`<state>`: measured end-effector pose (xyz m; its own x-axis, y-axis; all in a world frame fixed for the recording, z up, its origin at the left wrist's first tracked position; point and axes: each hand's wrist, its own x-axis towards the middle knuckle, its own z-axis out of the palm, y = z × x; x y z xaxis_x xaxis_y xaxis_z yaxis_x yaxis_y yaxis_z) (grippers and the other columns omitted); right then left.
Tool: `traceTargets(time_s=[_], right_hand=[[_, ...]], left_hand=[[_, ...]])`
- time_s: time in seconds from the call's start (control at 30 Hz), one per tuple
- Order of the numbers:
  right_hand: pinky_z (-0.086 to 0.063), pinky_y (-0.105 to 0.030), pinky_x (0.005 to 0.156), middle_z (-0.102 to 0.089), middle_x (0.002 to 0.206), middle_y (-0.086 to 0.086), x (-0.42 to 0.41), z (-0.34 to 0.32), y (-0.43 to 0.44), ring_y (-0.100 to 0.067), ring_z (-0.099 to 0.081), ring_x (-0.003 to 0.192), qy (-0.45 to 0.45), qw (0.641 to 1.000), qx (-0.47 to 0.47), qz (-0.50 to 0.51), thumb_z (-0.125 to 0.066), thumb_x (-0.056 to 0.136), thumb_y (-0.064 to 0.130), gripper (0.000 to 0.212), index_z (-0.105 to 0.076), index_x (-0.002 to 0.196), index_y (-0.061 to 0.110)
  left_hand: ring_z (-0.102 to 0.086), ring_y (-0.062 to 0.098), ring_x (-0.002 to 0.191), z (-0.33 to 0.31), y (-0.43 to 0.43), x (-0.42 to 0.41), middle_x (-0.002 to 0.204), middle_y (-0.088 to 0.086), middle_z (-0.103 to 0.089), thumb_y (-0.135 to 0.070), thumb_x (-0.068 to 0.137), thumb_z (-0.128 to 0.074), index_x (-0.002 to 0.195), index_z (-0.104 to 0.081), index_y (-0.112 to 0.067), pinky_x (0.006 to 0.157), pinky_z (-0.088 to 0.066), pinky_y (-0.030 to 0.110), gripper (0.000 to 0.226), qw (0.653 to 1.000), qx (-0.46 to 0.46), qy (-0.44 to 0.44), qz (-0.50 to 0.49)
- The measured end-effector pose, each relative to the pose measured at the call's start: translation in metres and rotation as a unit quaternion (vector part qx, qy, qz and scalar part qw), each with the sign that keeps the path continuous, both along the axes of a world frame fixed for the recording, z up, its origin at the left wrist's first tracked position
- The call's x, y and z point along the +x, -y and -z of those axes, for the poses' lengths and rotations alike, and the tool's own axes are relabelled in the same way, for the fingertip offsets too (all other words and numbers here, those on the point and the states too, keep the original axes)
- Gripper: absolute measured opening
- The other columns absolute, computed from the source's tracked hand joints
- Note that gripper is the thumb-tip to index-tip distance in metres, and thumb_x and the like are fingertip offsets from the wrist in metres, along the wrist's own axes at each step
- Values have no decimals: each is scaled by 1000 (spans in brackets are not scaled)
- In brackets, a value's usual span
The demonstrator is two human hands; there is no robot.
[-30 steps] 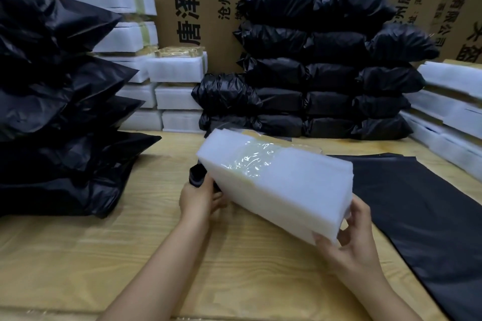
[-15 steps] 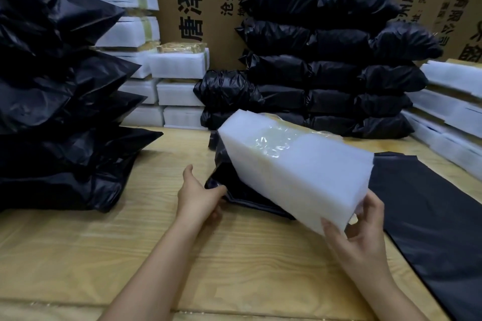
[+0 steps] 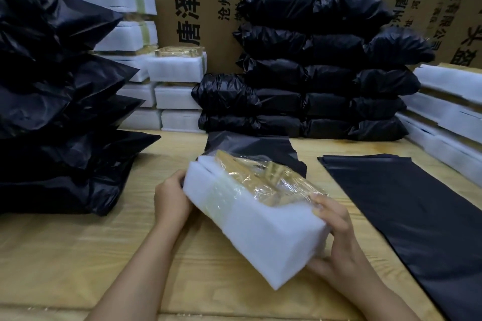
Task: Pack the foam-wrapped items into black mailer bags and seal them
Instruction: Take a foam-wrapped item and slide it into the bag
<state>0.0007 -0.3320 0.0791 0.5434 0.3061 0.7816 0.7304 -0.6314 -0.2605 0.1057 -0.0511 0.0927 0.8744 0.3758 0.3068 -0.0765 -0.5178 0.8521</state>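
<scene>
Over wooden table, left hand and right hand fingers grasp foam-wrapped item.

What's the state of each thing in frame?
foam-wrapped item, tilted, held, not yet bagged
right hand, grips item's near end
left hand, at item's far end, fingers hidden
mailer bag, flat behind item
spare bags, flat, empty
packed bags, filled, stacked

The foam-wrapped item has turned film-side up and dropped lower (nearer the table).
</scene>
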Motion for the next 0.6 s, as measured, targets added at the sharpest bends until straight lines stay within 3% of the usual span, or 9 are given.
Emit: traceTargets(time_s=[0.07,0.2,0.3,0.4,0.47,0.5,0.6], right_hand=[[-31,-44,107,-28,147,5,0,0,1,-32,-36,129,-4,1000,0,11,-88,60,8,90,-31,127,26],[-27,-29,110,-36,140,-5,-2,-7,4,-32,-36,126,15,996,-47,73,-67,76,31,57,-37,122,17],[-24,-19,107,-39,136,-6,-3,-9,2,-31,-37,124,17,992,-75,104,-59,77,33,50,-40,120,15],[-34,-30,100,-39,135,-6,-3,-8,-1,-32,-38,121,42,987,-113,106,-58,77,31,47,-41,118,15],[-35,-33,102,-39,136,-6,-2,-7,-1,-33,-38,122,50,986,-126,94,-58,79,32,47,-41,118,15],[-32,-31,105,-39,137,-6,-2,-6,0,-33,-37,123,48,987,-124,88,-57,83,36,46,-41,119,14],[-29,-32,109,-39,138,-6,-3,-5,5,-33,-37,125,30,992,-101,75,-46,93,44,40,-41,121,15]], left_hand=[[-44,8,52,-2,-4,1,52,-7,-52,-9,83,-53,59,-53,-27,48,-33,23,31,1000,-16,7,13],[-64,21,62,-3,-8,2,64,-4,-63,-21,92,-56,81,-68,-21,61,-49,30,16,998,-57,20,17],[-61,16,58,0,-1,-2,62,-7,-61,-26,92,-55,84,-67,-22,57,-48,31,15,998,45,23,32],[-58,18,71,-1,3,-5,75,-7,-64,-37,88,-59,103,-65,-26,57,-39,29,19,976,218,18,-20],[-59,25,88,0,2,-4,92,0,-65,-29,81,-70,122,-60,-21,68,-43,34,43,954,297,46,-12],[-60,28,89,-1,2,-2,94,4,-66,-24,78,-73,123,-60,-17,71,-42,36,47,946,318,65,-6],[-63,30,75,-2,4,2,81,8,-71,-10,75,-74,104,-71,-12,70,-38,35,29,940,328,94,-18]])
